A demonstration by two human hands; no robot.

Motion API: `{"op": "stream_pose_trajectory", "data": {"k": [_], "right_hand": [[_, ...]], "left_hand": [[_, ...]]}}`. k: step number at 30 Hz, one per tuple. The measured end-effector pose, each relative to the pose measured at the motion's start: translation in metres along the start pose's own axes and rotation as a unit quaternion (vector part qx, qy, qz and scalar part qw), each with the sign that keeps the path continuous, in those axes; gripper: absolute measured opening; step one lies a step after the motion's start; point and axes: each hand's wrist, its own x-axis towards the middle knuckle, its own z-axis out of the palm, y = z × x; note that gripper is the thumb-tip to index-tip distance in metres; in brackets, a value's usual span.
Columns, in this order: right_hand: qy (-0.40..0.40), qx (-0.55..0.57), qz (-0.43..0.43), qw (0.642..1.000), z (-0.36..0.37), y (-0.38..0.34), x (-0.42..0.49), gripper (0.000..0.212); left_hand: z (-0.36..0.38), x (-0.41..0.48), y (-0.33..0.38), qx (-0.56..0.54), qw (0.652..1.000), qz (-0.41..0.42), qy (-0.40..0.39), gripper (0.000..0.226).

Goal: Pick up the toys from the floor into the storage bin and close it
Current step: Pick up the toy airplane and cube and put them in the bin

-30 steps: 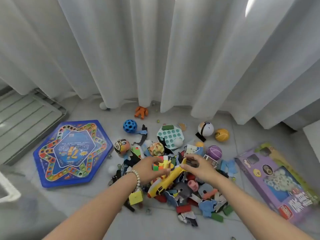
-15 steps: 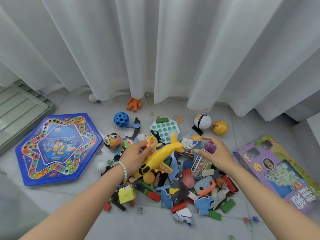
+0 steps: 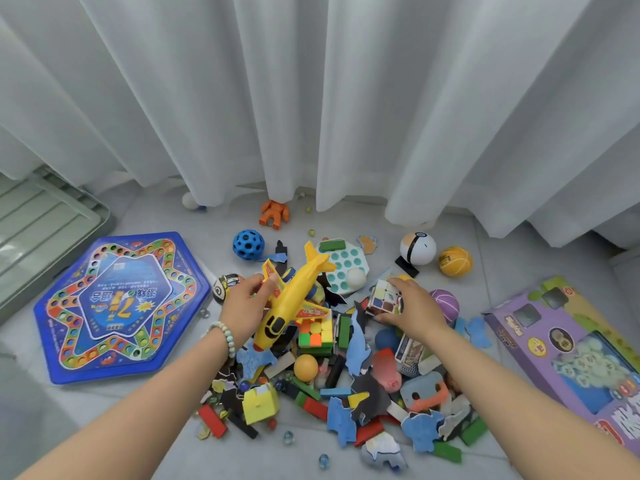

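Entry, head view.

Position: the toy pile [image 3: 346, 386] lies on the floor directly under and between both hands and spreads back along the forearms. A grey-green ribbed panel [image 3: 45, 230] sits well left of the left hand [image 3: 247, 306], cropped by the frame edge. It is probably the storage bin or its lid, but I cannot tell which.

Counts:
- yellow toy airplane [image 3: 294, 299]: 1
- puzzle cubes: 2, a pale-stickered cube [image 3: 384, 299] and a bright-stickered cube [image 3: 315, 336] between the hands, under the airplane
- larger balls: 5. A printed ball [image 3: 221, 287] is just left of the left hand. A blue holed ball [image 3: 248, 244] is beyond the left hand. A white banded ball [image 3: 417, 248] and a yellow ball [image 3: 455, 261] are beyond the right hand [image 3: 412, 310]. A purple ball [image 3: 446, 303] is just right of the right hand.
- blue hexagonal board game [image 3: 117, 306]: 1, left of the left hand
- purple toy box [image 3: 568, 344]: 1, right of the right forearm
- orange figure [image 3: 274, 213]: 1, far beyond the left hand, at the curtain [image 3: 311, 98] hem
- teal bubble board [image 3: 346, 268]: 1, beyond and between the hands

Hands: the left hand has its fingers and thumb closed round the airplane at the near wing. The plane is tilted, with its nose toward me and its tail away. There is a bead bracelet [image 3: 223, 336] on that wrist. The right hand is cupped over the pale-stickered cube, fingers curled across its top and thumb at its lower side, gripping it.
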Motion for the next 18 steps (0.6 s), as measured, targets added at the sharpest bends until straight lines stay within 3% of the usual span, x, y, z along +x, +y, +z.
{"op": "stream_pose_trajectory", "data": {"k": [4, 8, 13, 18], "right_hand": [[0.016, 0.148, 0.053, 0.987, -0.023, -0.007, 0.004, 0.088], [0.0, 0.254, 0.043, 0.966, -0.074, -0.05, -0.004, 0.087], [-0.027, 0.34, -0.053, 0.938, -0.15, -0.165, -0.054, 0.037], [-0.068, 0.381, -0.13, 0.913, -0.178, -0.292, -0.131, 0.032]], "left_hand": [[-0.012, 0.0, 0.013, -0.042, 0.999, -0.005, 0.004, 0.04], [-0.045, -0.011, 0.046, -0.042, 0.999, -0.004, 0.016, 0.04], [-0.133, -0.049, 0.098, -0.103, 0.992, 0.029, 0.072, 0.04], [-0.242, -0.133, 0.129, -0.151, 0.976, 0.046, 0.147, 0.032]]}}
